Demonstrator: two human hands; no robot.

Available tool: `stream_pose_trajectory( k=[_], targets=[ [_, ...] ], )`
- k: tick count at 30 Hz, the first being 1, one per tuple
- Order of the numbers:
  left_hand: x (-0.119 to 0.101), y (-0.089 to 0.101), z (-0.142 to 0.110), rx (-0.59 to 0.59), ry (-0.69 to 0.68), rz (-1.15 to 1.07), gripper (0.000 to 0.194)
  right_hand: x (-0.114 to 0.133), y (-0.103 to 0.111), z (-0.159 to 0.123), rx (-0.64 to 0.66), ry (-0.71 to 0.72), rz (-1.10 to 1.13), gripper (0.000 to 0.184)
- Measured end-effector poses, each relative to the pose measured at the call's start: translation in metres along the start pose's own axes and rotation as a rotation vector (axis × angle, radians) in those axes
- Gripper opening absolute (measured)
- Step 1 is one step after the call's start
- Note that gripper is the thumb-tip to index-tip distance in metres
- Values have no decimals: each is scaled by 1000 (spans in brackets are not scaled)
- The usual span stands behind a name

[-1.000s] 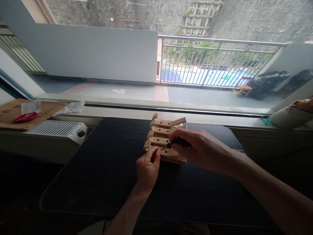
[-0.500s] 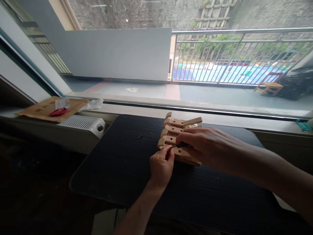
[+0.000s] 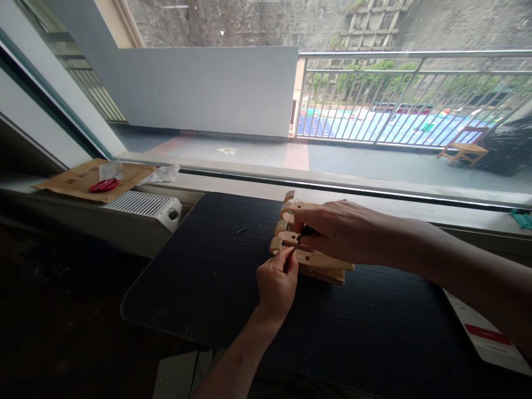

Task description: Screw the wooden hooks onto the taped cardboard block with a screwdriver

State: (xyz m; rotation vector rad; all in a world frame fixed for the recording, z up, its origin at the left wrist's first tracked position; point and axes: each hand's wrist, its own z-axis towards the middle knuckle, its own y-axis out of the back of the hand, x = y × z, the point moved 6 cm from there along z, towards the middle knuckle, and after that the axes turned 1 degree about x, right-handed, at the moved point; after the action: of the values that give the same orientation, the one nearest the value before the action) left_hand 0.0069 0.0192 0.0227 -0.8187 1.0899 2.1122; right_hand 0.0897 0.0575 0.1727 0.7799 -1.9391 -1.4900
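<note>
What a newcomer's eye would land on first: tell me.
Probably the pale, slatted wooden piece on the black, round-cornered table, with the left hand and right hand close together at it. Next, the red looped object on brown paper at left, then the silver metal railing outside, upper right.

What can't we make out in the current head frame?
All in the head view:
1. Dark-handled tool: tip hidden at the left hand.
2. Wooden piece: partly covered by the right hand.
3. White-and-red object: cut off by the right edge.
4. Dark sliver on the table: too small to identify.
5. Brown package: lettering too small to read.
</note>
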Motion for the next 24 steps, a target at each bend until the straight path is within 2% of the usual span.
stream_pose_trajectory(
  k=[2, 8, 15, 24],
  targets=[
    [-1, -1, 1, 0, -9, -5, 19, 0, 3, -2, 32, -10, -34, 20],
    [0, -1, 2, -21, -20, 0, 18, 14, 9, -4, 99, 75, -124, 14],
    [2, 0, -1, -14, -16, 17, 19, 7, 6, 5, 155, -50, -246, 14],
    [-3, 0, 2, -24, -42, 24, 18, 24, 17, 4, 182, 64, -194, 9]
  ],
)
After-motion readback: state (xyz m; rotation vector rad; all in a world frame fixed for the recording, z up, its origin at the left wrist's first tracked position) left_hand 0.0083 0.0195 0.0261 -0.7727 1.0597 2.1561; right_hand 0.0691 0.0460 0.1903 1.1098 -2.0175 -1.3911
